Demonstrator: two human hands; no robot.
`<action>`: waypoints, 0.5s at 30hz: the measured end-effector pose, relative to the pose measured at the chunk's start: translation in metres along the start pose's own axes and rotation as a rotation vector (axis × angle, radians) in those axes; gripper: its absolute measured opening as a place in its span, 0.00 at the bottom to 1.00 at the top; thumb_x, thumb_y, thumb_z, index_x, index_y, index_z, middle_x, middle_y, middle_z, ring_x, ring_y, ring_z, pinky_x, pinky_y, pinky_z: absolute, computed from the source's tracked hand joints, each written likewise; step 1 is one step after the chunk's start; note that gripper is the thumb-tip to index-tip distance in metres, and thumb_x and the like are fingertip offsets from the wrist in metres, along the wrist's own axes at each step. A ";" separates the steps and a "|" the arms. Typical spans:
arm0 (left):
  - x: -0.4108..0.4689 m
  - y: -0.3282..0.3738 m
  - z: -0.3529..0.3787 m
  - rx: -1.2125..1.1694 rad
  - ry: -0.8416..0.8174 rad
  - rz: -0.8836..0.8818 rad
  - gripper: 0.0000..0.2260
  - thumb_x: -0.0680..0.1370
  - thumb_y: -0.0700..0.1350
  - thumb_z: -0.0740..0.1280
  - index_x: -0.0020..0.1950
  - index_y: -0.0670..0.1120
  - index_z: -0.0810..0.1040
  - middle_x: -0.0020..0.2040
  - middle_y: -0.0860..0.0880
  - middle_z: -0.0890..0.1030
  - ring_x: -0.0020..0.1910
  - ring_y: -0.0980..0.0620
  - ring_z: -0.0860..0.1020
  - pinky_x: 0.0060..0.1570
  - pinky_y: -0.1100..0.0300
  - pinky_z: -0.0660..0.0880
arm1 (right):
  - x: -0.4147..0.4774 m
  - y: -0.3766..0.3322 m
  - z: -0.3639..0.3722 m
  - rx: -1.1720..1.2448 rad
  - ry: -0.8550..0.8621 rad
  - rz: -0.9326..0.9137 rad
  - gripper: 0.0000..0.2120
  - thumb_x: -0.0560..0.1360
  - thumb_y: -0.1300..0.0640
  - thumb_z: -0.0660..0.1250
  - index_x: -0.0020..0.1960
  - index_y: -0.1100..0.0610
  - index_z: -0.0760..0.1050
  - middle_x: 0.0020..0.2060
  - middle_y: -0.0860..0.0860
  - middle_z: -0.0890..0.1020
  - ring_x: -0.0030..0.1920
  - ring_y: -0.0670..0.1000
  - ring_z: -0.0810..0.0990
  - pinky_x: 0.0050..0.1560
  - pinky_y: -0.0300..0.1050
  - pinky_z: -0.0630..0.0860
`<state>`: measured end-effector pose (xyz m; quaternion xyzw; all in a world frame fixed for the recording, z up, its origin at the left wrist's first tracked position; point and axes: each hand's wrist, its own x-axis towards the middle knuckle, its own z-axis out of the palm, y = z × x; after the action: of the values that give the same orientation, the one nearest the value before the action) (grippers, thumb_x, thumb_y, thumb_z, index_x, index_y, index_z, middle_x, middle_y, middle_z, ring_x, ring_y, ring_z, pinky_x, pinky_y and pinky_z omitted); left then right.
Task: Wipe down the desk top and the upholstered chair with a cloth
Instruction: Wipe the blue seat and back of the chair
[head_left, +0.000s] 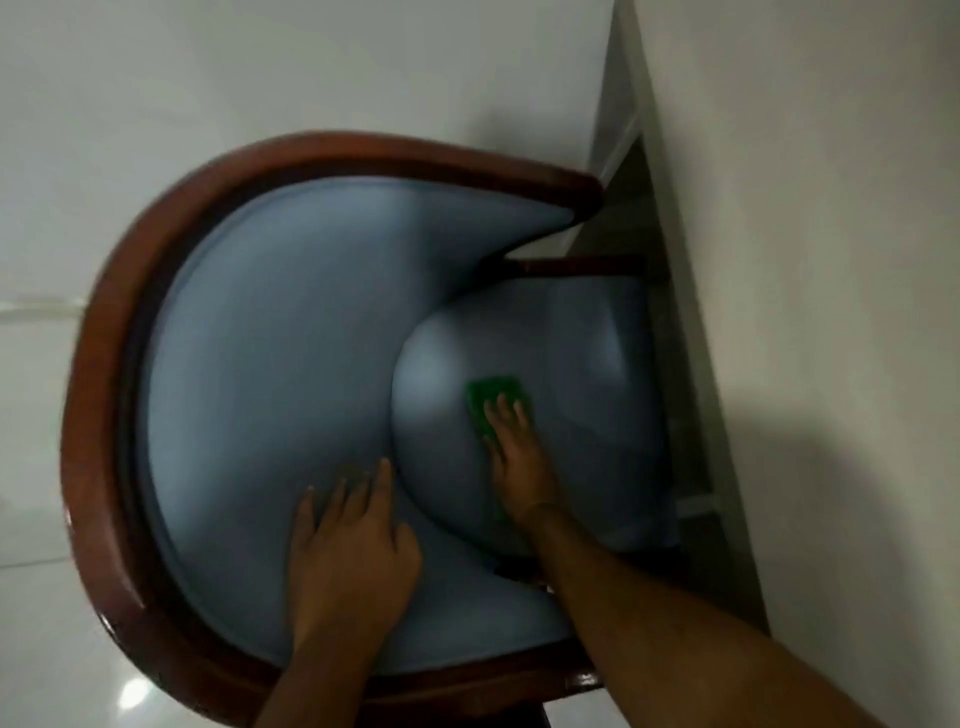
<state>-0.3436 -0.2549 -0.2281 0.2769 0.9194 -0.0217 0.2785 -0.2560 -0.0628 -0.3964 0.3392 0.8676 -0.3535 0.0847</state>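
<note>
A pale, glossy tiled floor (47, 597) fills the left of the view. On it stands the upholstered chair (270, 364), a tub chair seen from above, with a curved dark red-brown wooden frame (104, 364) wrapped around blue-grey padding. The left hand (348, 556) lies flat and spread on the inner backrest padding, fingers splayed, gripping nothing. Just right of it the rounded seat cushion (441, 415) bulges up. The right hand (514, 452) presses open-palmed on that cushion, fingers extended over a small green cloth (491, 397), which lies flat on the seat partly under the fingertips; the hand pins it rather than clutching it. The seat's far edge tucks under the light-coloured desk (805, 312), whose top fills the right side. The picture is blurred.
</note>
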 end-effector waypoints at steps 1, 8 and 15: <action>-0.002 0.000 -0.002 -0.017 0.012 0.014 0.36 0.72 0.53 0.51 0.76 0.42 0.76 0.69 0.38 0.83 0.70 0.39 0.81 0.76 0.36 0.67 | -0.010 -0.011 -0.005 0.135 -0.010 0.052 0.24 0.86 0.60 0.56 0.81 0.58 0.60 0.82 0.56 0.57 0.83 0.57 0.53 0.82 0.46 0.53; -0.021 0.014 -0.036 -0.024 -0.071 0.133 0.30 0.65 0.47 0.59 0.59 0.36 0.87 0.52 0.37 0.89 0.49 0.35 0.89 0.47 0.30 0.83 | -0.065 -0.089 -0.078 0.866 0.171 0.502 0.21 0.86 0.54 0.59 0.78 0.53 0.67 0.75 0.53 0.73 0.71 0.49 0.73 0.69 0.38 0.67; -0.046 0.077 -0.125 -0.012 0.024 0.345 0.36 0.79 0.48 0.61 0.86 0.45 0.53 0.86 0.42 0.58 0.85 0.42 0.60 0.82 0.43 0.59 | -0.117 -0.144 -0.217 1.423 0.194 0.667 0.23 0.81 0.45 0.65 0.72 0.55 0.75 0.63 0.59 0.83 0.62 0.63 0.82 0.65 0.64 0.78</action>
<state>-0.3343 -0.1885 -0.0899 0.4292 0.8616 0.0354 0.2687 -0.2406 -0.0537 -0.1112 0.5834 0.2894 -0.7482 -0.1270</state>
